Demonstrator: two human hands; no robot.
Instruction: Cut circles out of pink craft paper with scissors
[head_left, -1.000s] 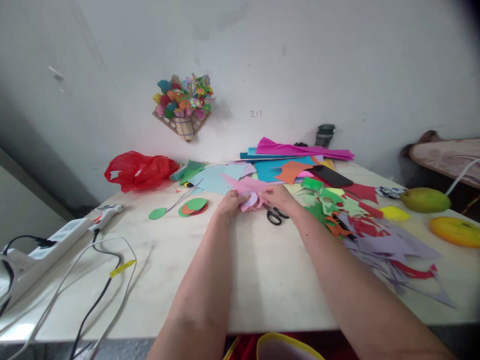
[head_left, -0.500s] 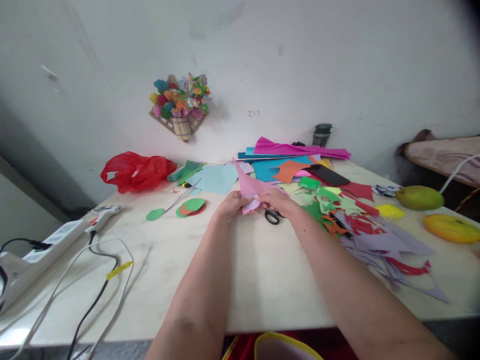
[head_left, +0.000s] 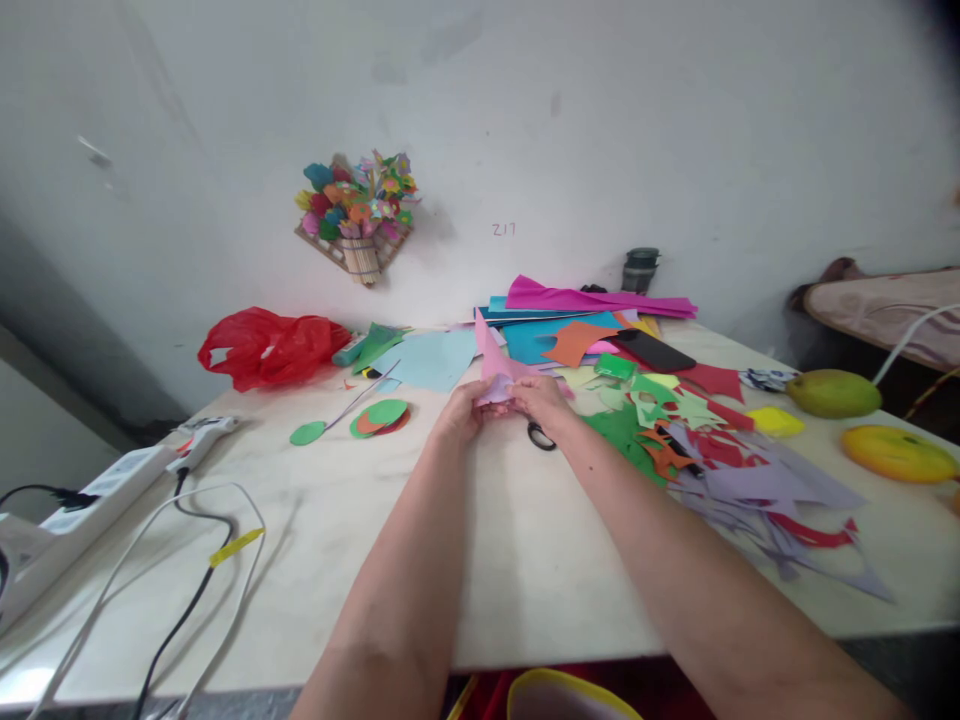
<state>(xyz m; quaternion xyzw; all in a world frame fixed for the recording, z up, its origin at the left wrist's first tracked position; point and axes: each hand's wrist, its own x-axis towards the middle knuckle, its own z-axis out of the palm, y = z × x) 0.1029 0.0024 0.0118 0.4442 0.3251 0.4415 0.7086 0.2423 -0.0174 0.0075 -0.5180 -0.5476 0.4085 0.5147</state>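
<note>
My left hand [head_left: 463, 409] and my right hand [head_left: 538, 398] meet over the middle of the white table [head_left: 390, 520]. Both pinch a pink paper piece [head_left: 491, 366] that stands up on edge between them, with a lilac piece against its lower edge. Black-handled scissors [head_left: 538, 436] lie on the table just under my right hand. Green and orange paper circles [head_left: 382, 414] lie to the left of my left hand.
Coloured paper sheets [head_left: 570, 320] and cut scraps [head_left: 720, 450] cover the right half. A black phone [head_left: 656, 350], red plastic bag [head_left: 266, 345], glue gun [head_left: 202, 435], power strip [head_left: 82, 505] with cables, and two mangoes [head_left: 832, 393] are around. A paper flower basket [head_left: 358, 210] hangs on the wall.
The pink paper has been turned from lying nearly flat to standing up on edge between my hands. Both hands have drawn slightly closer together.
</note>
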